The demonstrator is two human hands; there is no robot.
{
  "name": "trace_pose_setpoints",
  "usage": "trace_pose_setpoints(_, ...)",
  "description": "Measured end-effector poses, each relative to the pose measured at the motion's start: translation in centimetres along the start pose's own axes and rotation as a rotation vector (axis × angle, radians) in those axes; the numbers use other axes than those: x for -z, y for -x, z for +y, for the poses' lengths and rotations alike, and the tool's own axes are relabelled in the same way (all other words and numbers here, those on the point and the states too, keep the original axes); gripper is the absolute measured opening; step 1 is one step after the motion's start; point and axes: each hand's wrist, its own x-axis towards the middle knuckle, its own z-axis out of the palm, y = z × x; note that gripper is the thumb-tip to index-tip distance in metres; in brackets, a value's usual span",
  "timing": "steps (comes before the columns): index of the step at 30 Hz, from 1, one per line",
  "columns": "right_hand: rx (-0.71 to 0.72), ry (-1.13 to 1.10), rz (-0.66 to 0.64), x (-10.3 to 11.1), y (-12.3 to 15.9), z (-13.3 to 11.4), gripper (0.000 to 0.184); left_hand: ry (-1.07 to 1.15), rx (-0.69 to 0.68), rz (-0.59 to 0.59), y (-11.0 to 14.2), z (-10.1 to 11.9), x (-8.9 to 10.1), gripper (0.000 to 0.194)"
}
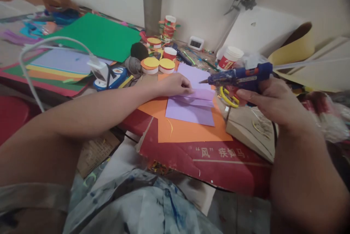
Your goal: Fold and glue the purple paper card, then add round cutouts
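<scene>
My right hand is wrapped round a dark blue glue gun, its nozzle pointing left over purple paper. Closed fingers of my left hand pinch a folded purple paper strip. That strip lies across a larger purple sheet, which rests on orange sheets. Just below the glue gun are the yellow handles of what look like scissors, partly hidden by my right hand. A thin curved yellow scrap lies on the orange paper.
A red board edges the table in front of me. Yellow-topped round containers, a grey bottle and a small clock stand behind. On the left are a green sheet and a blue power strip with a white cable.
</scene>
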Motion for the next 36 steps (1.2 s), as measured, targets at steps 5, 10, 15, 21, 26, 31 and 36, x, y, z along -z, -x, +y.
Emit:
trace_pose_setpoints(5,-0.096,0.205,-0.134,-0.1,1.6,0.5,0.068,0.000,-0.039,0.002,0.1,0.0,0.0,0.024)
trace_pose_setpoints(10,-0.010,0.361,-0.134,-1.7,2.0,-0.6,0.064,0.049,-0.072,0.040,0.1,-0.2,-0.3,0.021)
trace_pose_setpoints(15,0.004,0.257,-0.204,-3.4,1.4,-3.0,0.028,0.074,-0.063,0.056,0.3,0.0,-0.5,0.022)
trace_pose_setpoints(21,-0.027,0.344,-0.125,-4.7,1.6,-3.6,0.020,0.069,-0.076,0.093,0.6,0.2,-0.8,0.020)
trace_pose_setpoints(26,-0.207,0.609,-0.188,-2.7,1.9,-2.6,0.035,0.061,-0.080,0.111,0.4,0.0,-1.0,0.019)
trace_pose_setpoints(31,-0.242,0.679,-0.178,-1.0,2.2,-1.0,0.038,0.072,-0.071,0.126,0.0,-0.5,-1.2,0.018)
trace_pose_setpoints(36,-0.205,0.539,-0.182,-3.2,1.9,-3.5,0.034,0.066,-0.061,0.119,0.1,-0.3,-1.0,0.018)
